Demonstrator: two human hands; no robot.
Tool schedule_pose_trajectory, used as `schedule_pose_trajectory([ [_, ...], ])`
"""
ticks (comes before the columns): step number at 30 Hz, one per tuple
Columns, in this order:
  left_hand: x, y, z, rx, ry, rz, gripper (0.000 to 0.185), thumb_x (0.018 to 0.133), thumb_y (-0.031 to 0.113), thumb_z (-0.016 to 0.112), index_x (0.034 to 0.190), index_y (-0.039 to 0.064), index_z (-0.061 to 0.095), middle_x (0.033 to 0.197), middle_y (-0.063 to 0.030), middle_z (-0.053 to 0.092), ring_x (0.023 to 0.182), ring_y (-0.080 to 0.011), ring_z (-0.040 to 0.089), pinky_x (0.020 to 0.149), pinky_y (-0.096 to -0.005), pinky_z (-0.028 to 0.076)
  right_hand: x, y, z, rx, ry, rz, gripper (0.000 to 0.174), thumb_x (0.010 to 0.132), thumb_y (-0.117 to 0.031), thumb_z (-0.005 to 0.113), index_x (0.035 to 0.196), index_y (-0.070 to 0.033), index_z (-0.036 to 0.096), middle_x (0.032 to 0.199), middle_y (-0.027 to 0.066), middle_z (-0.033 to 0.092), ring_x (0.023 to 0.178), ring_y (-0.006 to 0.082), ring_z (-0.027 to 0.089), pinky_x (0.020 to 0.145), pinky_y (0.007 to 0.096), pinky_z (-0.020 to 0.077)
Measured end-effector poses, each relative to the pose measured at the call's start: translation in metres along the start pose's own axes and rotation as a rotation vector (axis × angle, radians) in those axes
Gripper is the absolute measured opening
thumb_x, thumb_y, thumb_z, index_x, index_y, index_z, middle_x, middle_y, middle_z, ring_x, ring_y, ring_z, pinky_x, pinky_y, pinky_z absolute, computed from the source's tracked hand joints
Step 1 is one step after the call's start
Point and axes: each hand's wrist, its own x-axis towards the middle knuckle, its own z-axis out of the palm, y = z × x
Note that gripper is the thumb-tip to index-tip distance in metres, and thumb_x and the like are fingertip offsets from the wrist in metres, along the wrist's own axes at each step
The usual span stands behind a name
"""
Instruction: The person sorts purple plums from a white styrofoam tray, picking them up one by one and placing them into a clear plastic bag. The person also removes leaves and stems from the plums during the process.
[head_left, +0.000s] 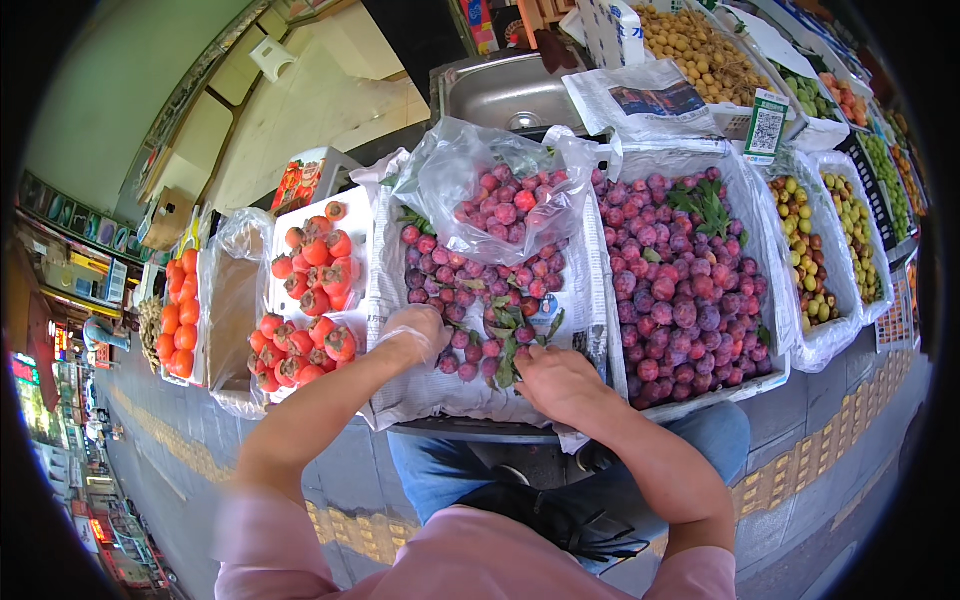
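Plums (480, 281) lie with green leaves in a crate lined with newspaper (405, 397) before me. My left hand (416, 334), with clear plastic at its wrist, reaches to the left edge of these plums; its fingertips are hidden, so I cannot tell whether it holds one. My right hand (559, 379) has its fingers bent at a sprig of green leaves (508, 341) beside a few plums; its grip is not clear. Behind both hands, an open clear plastic bag (442, 180) with plums inside rests on the crate's far part.
A fuller plum crate (686, 300) stands at the right, with jujube crates (806, 255) beyond. Persimmons (304, 352) sit in a white tray at the left, beside a plastic-covered box (236, 315). A steel sink (510, 90) lies behind. A printed code card (766, 127) stands upright.
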Motion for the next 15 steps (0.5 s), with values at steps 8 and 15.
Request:
schedule_pose_trajectory([
  [8, -0.005, 0.0, -0.004, -0.131, 0.087, 0.019, 0.045, 0.089, 0.042, 0.067, 0.101, -0.001, 0.074, 0.107, -0.0224, 0.073, 0.097, -0.0397, 0.071, 0.091, -0.0452, 0.055, -0.001, 0.0, 0.0, 0.004, -0.012, 0.005, 0.032, 0.094, -0.028, 0.067, 0.108, 0.001, 0.065, 0.104, 0.0198, 0.068, 0.094, 0.0369, 0.069, 0.081, 0.0473, 0.0571],
  [15, -0.05, 0.012, -0.03, -1.479, -0.297, 0.074, 0.045, 0.089, 0.028, 0.075, 0.124, 0.003, 0.064, 0.088, -0.0096, 0.068, 0.075, -0.0186, 0.065, 0.064, -0.0317, 0.049, -0.002, 0.0, -0.004, 0.016, 0.016, -0.038, 0.022, 0.087, -0.006, 0.057, 0.105, 0.003, 0.066, 0.103, 0.0215, 0.069, 0.094, 0.0352, 0.072, 0.078, 0.0451, 0.0593],
])
